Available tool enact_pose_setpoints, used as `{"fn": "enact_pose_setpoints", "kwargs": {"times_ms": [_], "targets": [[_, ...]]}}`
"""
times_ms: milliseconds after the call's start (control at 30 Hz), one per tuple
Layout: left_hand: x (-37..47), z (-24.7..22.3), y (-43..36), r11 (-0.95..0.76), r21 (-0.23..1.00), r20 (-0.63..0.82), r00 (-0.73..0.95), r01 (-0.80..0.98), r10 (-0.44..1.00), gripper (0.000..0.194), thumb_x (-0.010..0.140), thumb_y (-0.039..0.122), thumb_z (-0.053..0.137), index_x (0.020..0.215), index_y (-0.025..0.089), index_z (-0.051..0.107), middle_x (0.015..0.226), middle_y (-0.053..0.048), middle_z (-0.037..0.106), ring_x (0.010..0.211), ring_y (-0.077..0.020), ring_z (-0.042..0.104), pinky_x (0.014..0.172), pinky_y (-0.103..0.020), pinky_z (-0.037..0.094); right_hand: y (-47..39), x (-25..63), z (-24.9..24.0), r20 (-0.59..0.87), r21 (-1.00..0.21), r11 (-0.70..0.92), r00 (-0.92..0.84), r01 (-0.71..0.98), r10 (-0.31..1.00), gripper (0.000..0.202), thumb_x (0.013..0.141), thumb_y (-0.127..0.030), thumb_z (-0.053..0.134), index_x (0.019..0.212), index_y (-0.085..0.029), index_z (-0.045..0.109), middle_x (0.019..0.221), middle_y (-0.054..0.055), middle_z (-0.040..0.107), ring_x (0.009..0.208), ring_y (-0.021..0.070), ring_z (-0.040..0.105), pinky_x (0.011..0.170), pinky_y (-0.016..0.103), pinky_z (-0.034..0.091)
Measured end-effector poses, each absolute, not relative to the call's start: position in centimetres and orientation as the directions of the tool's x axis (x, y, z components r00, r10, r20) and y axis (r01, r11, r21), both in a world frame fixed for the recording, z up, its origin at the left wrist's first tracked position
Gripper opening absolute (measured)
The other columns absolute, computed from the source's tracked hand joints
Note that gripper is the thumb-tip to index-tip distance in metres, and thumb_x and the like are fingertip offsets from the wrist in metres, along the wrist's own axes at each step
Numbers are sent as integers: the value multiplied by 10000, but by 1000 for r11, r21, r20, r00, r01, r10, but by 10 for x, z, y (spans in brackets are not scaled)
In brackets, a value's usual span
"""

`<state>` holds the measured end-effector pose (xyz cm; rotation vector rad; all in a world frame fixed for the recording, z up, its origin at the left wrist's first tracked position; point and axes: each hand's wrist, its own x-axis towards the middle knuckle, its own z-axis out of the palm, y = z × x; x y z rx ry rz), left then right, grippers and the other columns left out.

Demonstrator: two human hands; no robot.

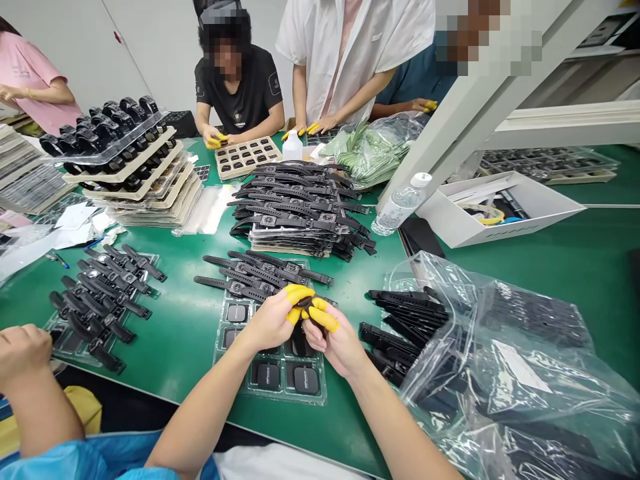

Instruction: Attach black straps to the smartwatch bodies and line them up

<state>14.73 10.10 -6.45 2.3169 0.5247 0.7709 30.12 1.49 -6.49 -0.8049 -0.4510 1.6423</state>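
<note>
My left hand and my right hand meet over the clear plastic tray, with yellow finger covers on several fingertips. Both are closed on a small black watch piece, mostly hidden by the fingers; a dark strap seems to hang below it. Under my hands, the tray holds square black watch bodies in its pockets. Across its far rows lie watches with black straps attached, spread out flat. To the right, loose black straps spill from a clear plastic bag.
Beyond the tray rises a stack of strapped watches. A water bottle and a white box stand at right, near a slanted pillar. Another watch tray and a neighbour's arm are at left. People work across the table.
</note>
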Motion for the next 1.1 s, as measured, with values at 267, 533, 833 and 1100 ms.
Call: {"fn": "enact_pose_setpoints", "kwargs": {"times_ms": [267,533,833,1100], "targets": [[145,-51,99,-745,637,340,795,197,502,420,1042,191,416,1437,162,552,1283,-158,633,1204,-251,631,1075,-423,574,16,304,-62,-318,-675,-276,-67,-685,946,460,786,-522,869,782,-210,531,511,-101,440,418,37,250,411,184,186],[145,-52,100,-828,492,335,819,269,466,322,1019,205,451,1278,136,629,1160,-152,662,1087,-263,637,970,-427,608,16,309,-64,-396,-703,-384,-119,-599,910,502,740,-566,876,804,-211,526,502,-121,403,427,32,194,415,186,131],[136,-36,103,-769,541,231,819,341,526,510,1048,196,450,1557,210,427,1340,-138,670,1230,-263,682,1034,-417,605,15,321,-73,-90,-979,-79,54,-188,994,408,908,-638,704,934,-239,620,580,-62,511,519,138,434,524,286,376],[74,-5,137,-772,174,6,783,612,622,270,1024,150,501,1192,183,711,1097,-107,770,1023,-269,709,906,-421,564,16,336,-78,66,-851,67,-19,521,998,292,1040,-381,487,908,-237,704,933,78,724,802,237,643,726,363,470]]}}
